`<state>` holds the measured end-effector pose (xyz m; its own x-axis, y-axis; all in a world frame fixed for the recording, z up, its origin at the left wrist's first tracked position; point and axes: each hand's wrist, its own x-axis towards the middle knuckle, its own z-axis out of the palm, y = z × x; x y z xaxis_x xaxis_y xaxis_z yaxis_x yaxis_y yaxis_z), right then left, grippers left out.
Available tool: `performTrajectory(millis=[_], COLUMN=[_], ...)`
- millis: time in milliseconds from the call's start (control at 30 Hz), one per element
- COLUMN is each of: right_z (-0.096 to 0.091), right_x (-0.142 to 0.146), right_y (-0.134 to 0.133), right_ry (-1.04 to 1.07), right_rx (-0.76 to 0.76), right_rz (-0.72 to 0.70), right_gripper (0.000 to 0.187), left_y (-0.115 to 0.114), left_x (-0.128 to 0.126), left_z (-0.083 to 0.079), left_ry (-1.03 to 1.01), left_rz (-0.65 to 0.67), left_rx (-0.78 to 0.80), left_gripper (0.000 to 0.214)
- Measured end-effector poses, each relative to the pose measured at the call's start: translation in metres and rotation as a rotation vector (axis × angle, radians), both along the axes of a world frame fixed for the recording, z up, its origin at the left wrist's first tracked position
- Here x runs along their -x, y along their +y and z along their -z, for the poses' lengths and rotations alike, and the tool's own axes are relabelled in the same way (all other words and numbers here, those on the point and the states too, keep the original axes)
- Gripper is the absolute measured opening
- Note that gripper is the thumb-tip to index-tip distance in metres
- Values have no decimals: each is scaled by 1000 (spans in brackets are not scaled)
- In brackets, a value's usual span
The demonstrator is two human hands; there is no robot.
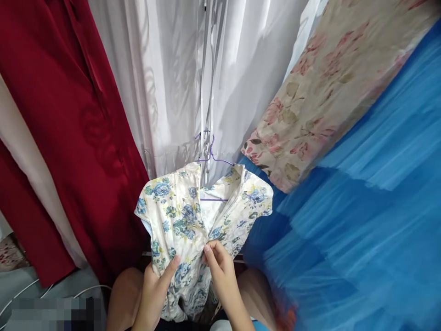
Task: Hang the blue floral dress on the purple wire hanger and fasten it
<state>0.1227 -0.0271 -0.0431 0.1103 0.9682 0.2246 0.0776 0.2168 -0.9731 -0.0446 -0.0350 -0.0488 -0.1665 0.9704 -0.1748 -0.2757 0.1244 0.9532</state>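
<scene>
1. Progress: the flowered dress (188,227) sits on the purple hanger (213,200), both shoulders spread; in my judgement that part is done.
2. Outstanding: the front opening stands parted from the neck down to the right hand (222,266). Closure below that point cannot be confirmed; the lower part is bunched.
3. Position: the dress hangs in front of the person, its upper part beyond both hands, its middle between them.
4. Right hand: thumb and fingers pinched narrowly on the cloth at the foot of the opening.
5. Left hand (158,280): holding the dress's left side, thumb in front, remaining fingers hidden.
</scene>
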Motion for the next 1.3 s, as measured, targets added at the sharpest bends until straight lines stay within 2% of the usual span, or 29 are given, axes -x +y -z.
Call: performTrajectory(millis=[100,333,533,667,833,1000,1167,1300], right_z=[-5,-6,-11,-10,-9,-10,-10,-10], right_x=[-4,-9,-9,-8,-6,-5,-23,-35], right_y=[0,-14,-19,-20,-24,-25,-18,-19], right_ry=[45,43,88,113,157,157,133,127], right_rx=[21,58,47,19,15,12,6,-6], right_rz=[11,-2,46,28,25,-17,41,21], right_gripper=[30,31,26,23,19,21,27,25], left_y=[-5,-15,-29,-34,-35,-38,-38,-34], left_x=[-3,-14,-18,-17,-14,-17,-26,-29], left_z=[-3,-13,-23,-25,-26,-33,-43,-41], left_ry=[15,-11,-24,-41,-14,-59,-56,-97], left_rz=[31,70,2,27,-28,-11,-25,-67], left_rx=[-80,-103,-152,-193,-171,-171,-159,-119], left_gripper=[43,45,54,53,53,56,64,64])
